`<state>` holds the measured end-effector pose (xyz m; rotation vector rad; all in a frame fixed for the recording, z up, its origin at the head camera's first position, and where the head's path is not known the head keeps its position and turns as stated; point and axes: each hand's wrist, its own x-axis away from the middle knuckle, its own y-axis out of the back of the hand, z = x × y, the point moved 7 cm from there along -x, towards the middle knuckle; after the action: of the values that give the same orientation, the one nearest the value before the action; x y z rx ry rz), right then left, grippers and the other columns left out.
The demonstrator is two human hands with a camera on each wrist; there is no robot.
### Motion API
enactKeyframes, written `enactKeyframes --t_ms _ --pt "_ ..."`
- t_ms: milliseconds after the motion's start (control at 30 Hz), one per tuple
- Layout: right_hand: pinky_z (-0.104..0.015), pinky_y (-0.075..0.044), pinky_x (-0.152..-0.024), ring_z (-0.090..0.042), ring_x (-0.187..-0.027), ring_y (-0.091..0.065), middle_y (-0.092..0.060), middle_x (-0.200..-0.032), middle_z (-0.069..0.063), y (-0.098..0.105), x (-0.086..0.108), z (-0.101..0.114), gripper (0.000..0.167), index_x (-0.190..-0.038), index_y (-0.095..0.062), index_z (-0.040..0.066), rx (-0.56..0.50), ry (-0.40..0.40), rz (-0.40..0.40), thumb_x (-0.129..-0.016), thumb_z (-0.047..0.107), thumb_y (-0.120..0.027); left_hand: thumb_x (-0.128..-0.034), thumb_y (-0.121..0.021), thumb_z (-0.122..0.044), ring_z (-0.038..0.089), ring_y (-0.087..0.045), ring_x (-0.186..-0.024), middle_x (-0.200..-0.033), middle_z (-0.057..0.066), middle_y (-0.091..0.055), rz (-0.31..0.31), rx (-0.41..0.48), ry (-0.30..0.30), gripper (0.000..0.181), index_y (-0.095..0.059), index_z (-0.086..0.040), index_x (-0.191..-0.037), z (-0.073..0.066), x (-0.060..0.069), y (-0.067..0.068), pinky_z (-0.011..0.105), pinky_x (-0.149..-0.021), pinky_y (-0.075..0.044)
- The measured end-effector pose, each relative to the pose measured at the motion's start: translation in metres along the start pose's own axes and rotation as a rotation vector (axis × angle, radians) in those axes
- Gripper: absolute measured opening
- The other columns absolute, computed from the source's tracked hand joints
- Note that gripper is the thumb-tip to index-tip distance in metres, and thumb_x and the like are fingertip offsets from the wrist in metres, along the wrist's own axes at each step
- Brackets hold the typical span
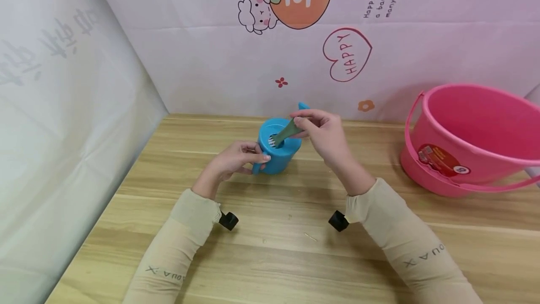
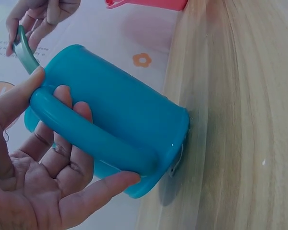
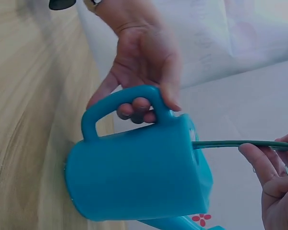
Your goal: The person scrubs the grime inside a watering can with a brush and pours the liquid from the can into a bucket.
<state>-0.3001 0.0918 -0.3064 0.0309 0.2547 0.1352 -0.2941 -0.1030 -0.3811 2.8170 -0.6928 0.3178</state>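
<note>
Blue watering can (image 1: 279,161) on the table (image 1: 274,266), green-handled brush (image 1: 288,130) angled into its top opening.
Left hand (image 1: 237,158) grips the can's handle (image 2: 93,128), fingers through the loop; right hand (image 1: 324,133) pinches the brush between thumb and fingers. Pink bucket (image 1: 489,147) stands right of the can, well apart.

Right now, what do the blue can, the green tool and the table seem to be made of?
The can: probably plastic, smooth with a soft sheen; its thick, rounded handle looks moulded.
The tool: perhaps plastic, smooth, with a highlight along it; painted metal is possible.
The table: wood or wood-look laminate with low sheen; long grain streaks show, but may be printed.
</note>
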Motion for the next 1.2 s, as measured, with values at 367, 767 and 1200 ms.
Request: enactKeyframes --t_ms 367,767,1200 --pt "-0.033 -0.061 -0.075 -0.017 -0.081 -0.070 -0.066 -0.109 -0.022 -0.001 0.002 -0.004 0.023 -0.117 -0.068 -0.015 0.014 0.016 0.014 -0.102 0.002 -0.062 -0.0983 -0.069 -0.020 0.026 -0.063 -0.099 -0.090 0.007 -0.068 0.006 -0.029 -0.003 0.021 -0.061 -0.011 -0.082 0.001 -0.001 0.000 0.061 -0.098 -0.049" --pt "-0.035 -0.061 -0.076 -0.019 -0.082 -0.071 -0.069 -0.105 -0.019 -0.006 0.004 0.002 0.022 -0.116 -0.071 -0.010 0.067 0.036 0.043 -0.101 0.005 -0.064 -0.0975 -0.070 -0.018 0.031 -0.062 -0.108 -0.091 0.007 -0.068 -0.006 -0.028 0.015 0.020 -0.061 -0.011 -0.081 -0.001 -0.001 0.002 0.060 -0.098 -0.050" --pt "-0.036 -0.061 -0.074 -0.024 -0.078 -0.072 -0.070 -0.101 -0.018 -0.007 0.002 0.007 0.023 -0.116 -0.072 -0.009 0.087 0.053 0.063 -0.101 0.008 -0.065 -0.0987 -0.068 -0.017 0.026 -0.064 -0.097 -0.090 0.007 -0.068 0.010 -0.013 -0.001 0.019 -0.062 -0.010 -0.082 0.001 -0.001 0.002 0.062 -0.097 -0.050"
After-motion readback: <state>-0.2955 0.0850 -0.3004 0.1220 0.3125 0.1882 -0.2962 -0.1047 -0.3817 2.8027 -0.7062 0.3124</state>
